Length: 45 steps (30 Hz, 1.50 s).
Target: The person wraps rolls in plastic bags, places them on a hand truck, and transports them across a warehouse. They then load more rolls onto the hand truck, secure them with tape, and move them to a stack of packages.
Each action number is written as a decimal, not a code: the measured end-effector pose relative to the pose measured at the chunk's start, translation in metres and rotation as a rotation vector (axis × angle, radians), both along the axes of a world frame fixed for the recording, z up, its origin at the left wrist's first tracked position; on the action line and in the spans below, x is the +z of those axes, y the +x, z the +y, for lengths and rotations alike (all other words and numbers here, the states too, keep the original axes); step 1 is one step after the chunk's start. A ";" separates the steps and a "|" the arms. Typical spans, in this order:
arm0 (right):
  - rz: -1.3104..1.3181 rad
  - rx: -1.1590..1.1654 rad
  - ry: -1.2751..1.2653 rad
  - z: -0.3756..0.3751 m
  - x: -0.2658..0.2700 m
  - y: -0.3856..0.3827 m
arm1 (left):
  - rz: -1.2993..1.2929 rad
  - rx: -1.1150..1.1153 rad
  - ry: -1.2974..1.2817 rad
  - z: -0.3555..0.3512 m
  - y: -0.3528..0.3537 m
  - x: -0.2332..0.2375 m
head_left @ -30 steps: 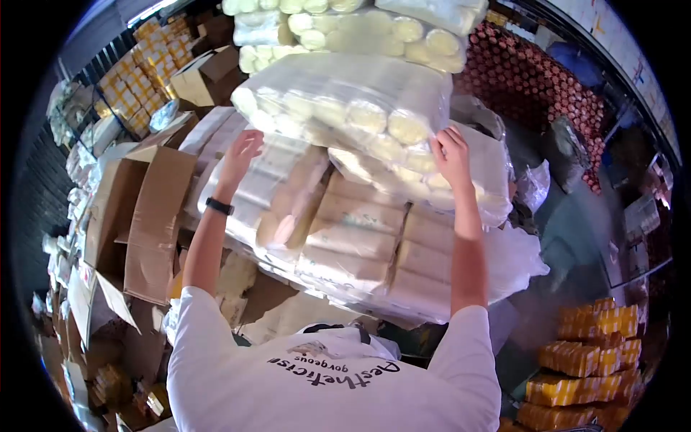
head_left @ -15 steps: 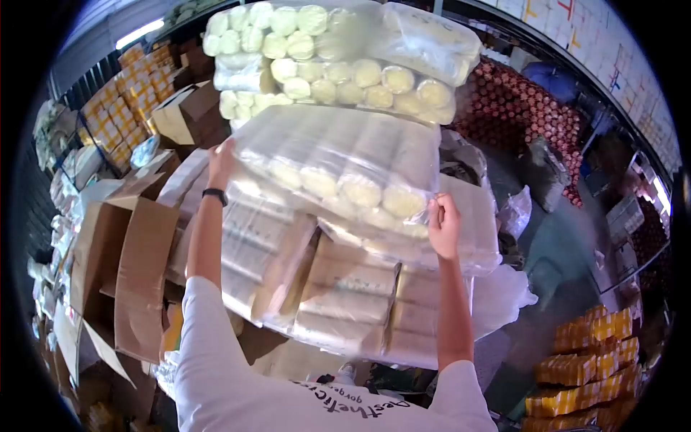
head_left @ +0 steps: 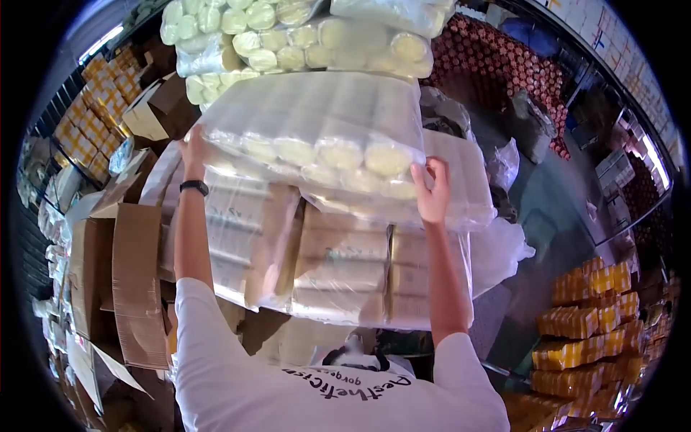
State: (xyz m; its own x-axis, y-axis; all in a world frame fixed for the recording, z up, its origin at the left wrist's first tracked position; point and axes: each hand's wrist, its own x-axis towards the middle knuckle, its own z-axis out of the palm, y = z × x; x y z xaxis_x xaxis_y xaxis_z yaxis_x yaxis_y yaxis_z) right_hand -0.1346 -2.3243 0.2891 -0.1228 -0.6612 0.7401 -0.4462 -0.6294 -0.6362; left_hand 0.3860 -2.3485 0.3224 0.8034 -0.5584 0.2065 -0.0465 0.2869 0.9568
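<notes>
A clear plastic bag of pale, cylinder-shaped rolls (head_left: 317, 119) lies across the near side of the stack, its rounded ends facing me. At its left end, my left hand (head_left: 192, 151) is closed on the plastic edge, fingers partly hidden. My right hand (head_left: 433, 191) grips the right near corner, thumb and fingers against the plastic. Beneath are more wrapped packs (head_left: 342, 266) of long rolls, some brownish through the film. Behind the held bag rises a taller pile of similar bagged rolls (head_left: 302, 43).
Open cardboard boxes (head_left: 137, 281) stand at my left. Yellow-and-white packages (head_left: 579, 324) are piled at lower right, with others (head_left: 93, 115) at far left. Red net sacks (head_left: 497, 72) lie behind at right. Crumpled clear plastic (head_left: 500, 248) hangs beside the stack, over the green floor (head_left: 547, 223).
The view has tilted, so the stack and bag sit higher and slightly left. Both hands stay at the bag's ends. The right hand's fingers have shifted at the corner, its thumb now showing.
</notes>
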 end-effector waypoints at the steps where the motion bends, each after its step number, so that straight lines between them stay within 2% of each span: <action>1: -0.060 -0.089 0.012 0.005 0.000 0.009 | -0.070 0.035 -0.004 -0.005 0.008 -0.003; 3: -0.162 -0.178 -0.011 0.010 -0.006 0.018 | -0.042 0.004 0.038 -0.009 0.017 -0.008; 6: 0.136 -0.244 -0.137 0.017 -0.011 0.017 | -0.067 -0.003 0.050 -0.014 0.023 -0.010; 9: 0.169 -0.255 -0.227 0.013 0.002 0.015 | -0.094 0.011 0.039 -0.004 0.012 -0.006; 12: -0.041 -0.049 -0.021 0.009 0.007 0.015 | -0.162 0.039 0.069 -0.024 0.037 -0.019; 16: -0.254 -0.022 0.146 0.018 0.007 0.030 | -0.112 0.024 0.089 -0.020 0.033 -0.019; 17: -0.193 -0.051 0.101 0.019 0.010 0.033 | -0.107 0.099 0.088 -0.021 0.028 -0.017; 20: -0.021 -0.161 0.065 0.019 0.012 0.037 | -0.137 -0.018 0.034 -0.014 0.023 -0.005; 21: -0.040 -0.119 0.066 0.025 0.010 0.039 | -0.139 0.019 0.004 -0.016 0.022 -0.005; 22: -0.055 -0.079 0.065 0.033 0.009 0.039 | -0.082 -0.055 0.041 -0.013 0.024 -0.005; 24: -0.052 -0.037 0.018 0.047 -0.004 0.040 | -0.073 0.018 0.111 -0.023 0.030 -0.008; 25: -0.038 -0.036 -0.028 0.054 -0.014 0.043 | -0.106 -0.027 0.127 -0.035 0.049 -0.017; 27: 0.099 -0.018 -0.023 0.097 0.003 0.052 | -0.029 -0.113 0.098 -0.029 0.035 -0.004; 29: 0.219 -0.020 -0.182 0.125 -0.003 0.065 | -0.005 -0.239 0.147 -0.029 0.038 -0.004; 30: 0.239 0.066 -0.084 0.142 -0.007 0.070 | 0.000 -0.331 0.210 -0.034 0.049 -0.005; 31: 0.250 0.045 -0.109 0.160 -0.003 0.076 | 0.036 -0.383 0.224 -0.032 0.033 0.005; 32: 0.241 0.071 -0.124 0.172 0.000 0.079 | 0.063 -0.456 0.222 -0.046 0.051 -0.004; 33: 0.229 0.113 -0.115 0.180 0.001 0.078 | 0.165 -0.469 0.065 -0.043 0.026 0.001; 34: 0.218 0.158 -0.100 0.187 -0.002 0.075 | 0.272 -0.473 -0.086 -0.035 -0.001 0.005; 35: 0.210 0.178 -0.079 0.191 -0.007 0.069 | 0.250 -0.460 -0.072 -0.039 0.016 -0.008; 39: 0.150 0.243 -0.040 0.189 -0.031 0.039 | 0.266 -0.447 -0.056 0.020 -0.039 0.016; 45: 0.210 0.268 0.022 0.202 -0.038 0.035 | 0.076 -0.198 0.008 0.047 0.010 -0.011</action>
